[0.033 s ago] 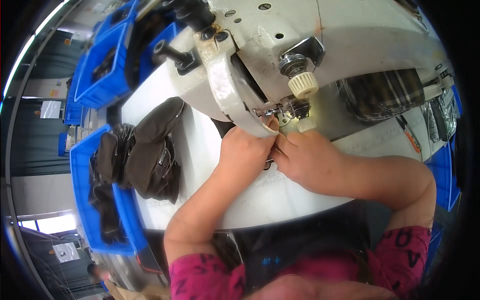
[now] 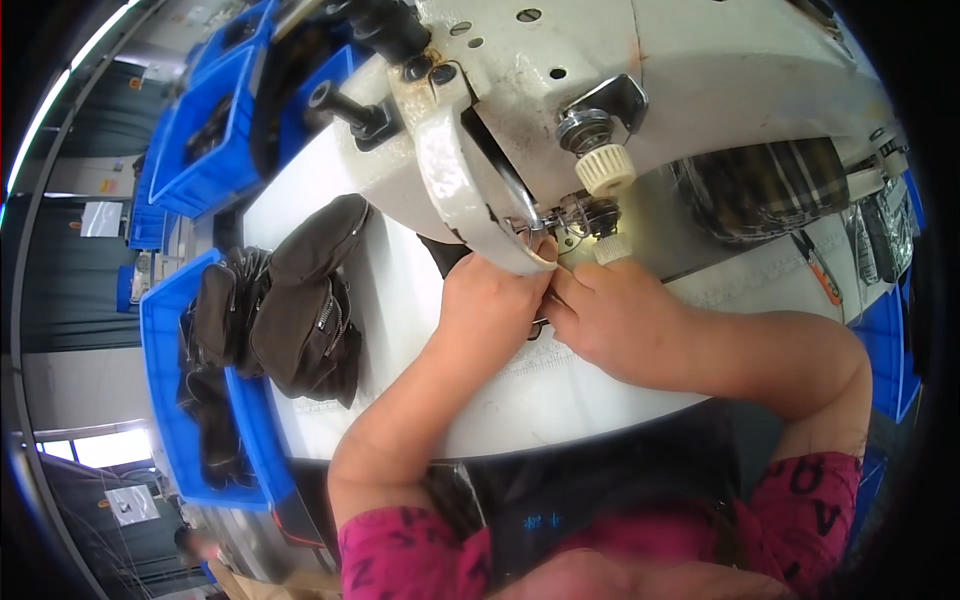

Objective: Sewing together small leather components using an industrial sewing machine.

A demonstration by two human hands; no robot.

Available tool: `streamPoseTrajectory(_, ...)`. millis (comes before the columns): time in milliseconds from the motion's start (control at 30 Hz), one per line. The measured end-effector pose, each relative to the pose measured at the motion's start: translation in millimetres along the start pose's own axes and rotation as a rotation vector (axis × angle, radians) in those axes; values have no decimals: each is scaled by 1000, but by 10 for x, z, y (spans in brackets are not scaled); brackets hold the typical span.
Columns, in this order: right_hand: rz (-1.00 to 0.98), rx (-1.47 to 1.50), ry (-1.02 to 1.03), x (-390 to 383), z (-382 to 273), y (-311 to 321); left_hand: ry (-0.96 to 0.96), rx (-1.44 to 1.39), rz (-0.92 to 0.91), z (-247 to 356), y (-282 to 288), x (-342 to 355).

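Observation:
Both my hands work close together at the needle area of a white sewing machine (image 2: 720, 90). My left hand (image 2: 488, 298) is closed on a dark fabric piece (image 2: 442, 256), its fingertips partly hidden by the machine's curved white guard (image 2: 455, 180). From the other side my right hand (image 2: 620, 318) pinches the same dark work, thumb and forefinger pressed together against the left fingers. Only small parts of the fabric show beside and between my hands. Thread tension knobs (image 2: 606, 168) stick out just above my right hand.
Dark zippered pouches (image 2: 300, 315) are piled at the left, partly over a blue bin (image 2: 165, 400). More blue bins (image 2: 205, 150) stand farther back. At the right lie a dark plaid fabric piece (image 2: 770, 190) and orange-handled thread snips (image 2: 826, 278). A ruler strip marks the white table (image 2: 480, 425).
A metal bar now shows in the slot of the machine head, where it was dark before. My hands have stayed in practically the same place.

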State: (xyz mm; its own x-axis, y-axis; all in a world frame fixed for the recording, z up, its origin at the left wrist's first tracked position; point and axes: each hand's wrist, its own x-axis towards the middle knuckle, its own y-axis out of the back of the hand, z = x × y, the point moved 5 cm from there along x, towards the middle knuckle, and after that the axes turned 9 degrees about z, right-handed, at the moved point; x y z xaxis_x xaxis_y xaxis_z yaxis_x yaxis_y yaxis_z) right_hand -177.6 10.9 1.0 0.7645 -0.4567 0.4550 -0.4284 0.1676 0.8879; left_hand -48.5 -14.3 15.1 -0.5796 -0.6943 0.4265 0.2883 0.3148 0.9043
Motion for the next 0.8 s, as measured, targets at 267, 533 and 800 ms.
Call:
streamPoseTrajectory(267, -1, -9, -56, 18, 55, -3, 95, -25, 120, -90, 6, -98)
streamPoseTrajectory(533, 13, 50, -36, 2, 62, -9, -95, 29, 266, -32, 122, -121)
streamPoseTrajectory(800, 10, -3, -20, 5, 37, 5, 86, -155, 144, -181, -2, -65)
